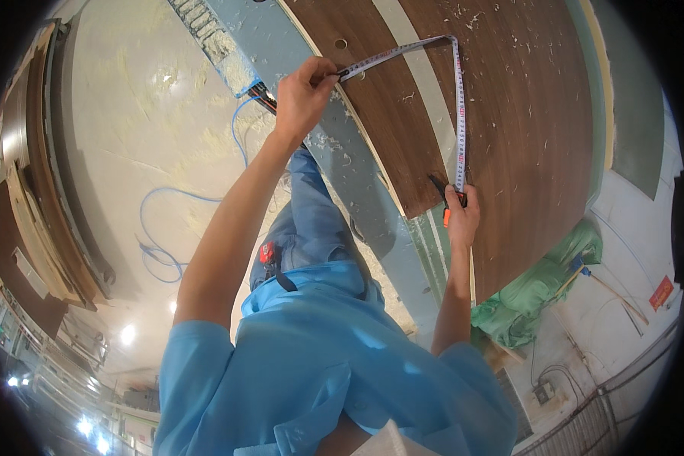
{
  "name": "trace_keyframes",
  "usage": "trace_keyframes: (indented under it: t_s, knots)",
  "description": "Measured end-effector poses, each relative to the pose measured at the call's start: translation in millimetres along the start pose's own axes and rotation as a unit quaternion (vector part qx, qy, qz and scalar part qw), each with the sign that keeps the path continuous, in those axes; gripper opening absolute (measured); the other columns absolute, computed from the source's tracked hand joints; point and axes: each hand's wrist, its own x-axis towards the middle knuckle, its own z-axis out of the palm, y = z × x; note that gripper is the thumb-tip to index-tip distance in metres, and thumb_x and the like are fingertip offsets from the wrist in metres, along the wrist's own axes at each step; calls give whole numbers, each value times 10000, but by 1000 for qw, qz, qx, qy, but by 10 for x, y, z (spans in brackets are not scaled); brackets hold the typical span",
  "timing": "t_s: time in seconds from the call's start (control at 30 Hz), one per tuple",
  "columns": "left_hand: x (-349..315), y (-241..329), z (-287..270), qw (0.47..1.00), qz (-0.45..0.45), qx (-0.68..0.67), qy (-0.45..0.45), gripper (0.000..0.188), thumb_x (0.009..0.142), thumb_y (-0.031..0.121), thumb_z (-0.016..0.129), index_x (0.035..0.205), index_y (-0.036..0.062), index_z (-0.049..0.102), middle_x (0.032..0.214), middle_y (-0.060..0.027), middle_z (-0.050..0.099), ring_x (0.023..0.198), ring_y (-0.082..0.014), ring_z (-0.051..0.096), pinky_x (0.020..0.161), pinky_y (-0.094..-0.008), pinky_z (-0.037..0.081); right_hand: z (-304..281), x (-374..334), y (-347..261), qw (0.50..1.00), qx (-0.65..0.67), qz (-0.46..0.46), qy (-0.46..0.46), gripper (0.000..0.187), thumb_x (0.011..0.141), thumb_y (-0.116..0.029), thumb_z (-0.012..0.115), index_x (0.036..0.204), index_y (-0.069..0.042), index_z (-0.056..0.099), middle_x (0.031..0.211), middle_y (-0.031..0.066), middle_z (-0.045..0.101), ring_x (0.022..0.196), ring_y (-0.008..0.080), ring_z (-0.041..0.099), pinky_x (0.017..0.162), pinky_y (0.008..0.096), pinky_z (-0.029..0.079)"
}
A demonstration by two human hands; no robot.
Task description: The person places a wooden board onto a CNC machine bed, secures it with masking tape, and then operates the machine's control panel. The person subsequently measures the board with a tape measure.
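Note:
A white tape measure is pulled out above brown wood-grain panels, its blade bent sharply near the top. My left hand pinches the hooked end of the blade at the left edge of the narrower brown panel. In my right hand is the black and orange case, with the blade running up out of it. A dark pointed piece juts out beside the case; I cannot make out what it is. Beneath the bent blade lies the wider brown panel, with a pale strip between the two panels.
The panels rest on a blue-grey workbench strewn with wood shavings. A blue hose curls over the floor at left. Boards lean at far left. Green plastic sacks lie at lower right, near a red sign.

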Motion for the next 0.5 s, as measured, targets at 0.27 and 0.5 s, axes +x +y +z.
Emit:
trace_keyframes:
  t_s: [0.27, 0.5]
  knots:
    - [10, 2, 27, 999, 36, 33, 11, 145, 896, 76, 692, 1025, 12, 673, 918, -106, 753, 835, -191, 739, 766, -310, 555, 12, -19, 4, 1000, 10, 18, -12, 346, 920, -336, 732, 994, -14, 627, 800, 56, 599, 750, 174, 549, 722, 336, 461]
    - [-24, 20, 13, 1000, 10, -20, 13, 170, 880, 57, 689, 1042, 25, 733, 892, -130, 725, 795, -225, 707, 755, -329, 548, 21, -61, 43, 999, -13, -26, 16, 353, 937, -348, 708, 998, -11, 622, 810, 77, 619, 742, 208, 569, 720, 366, 468]
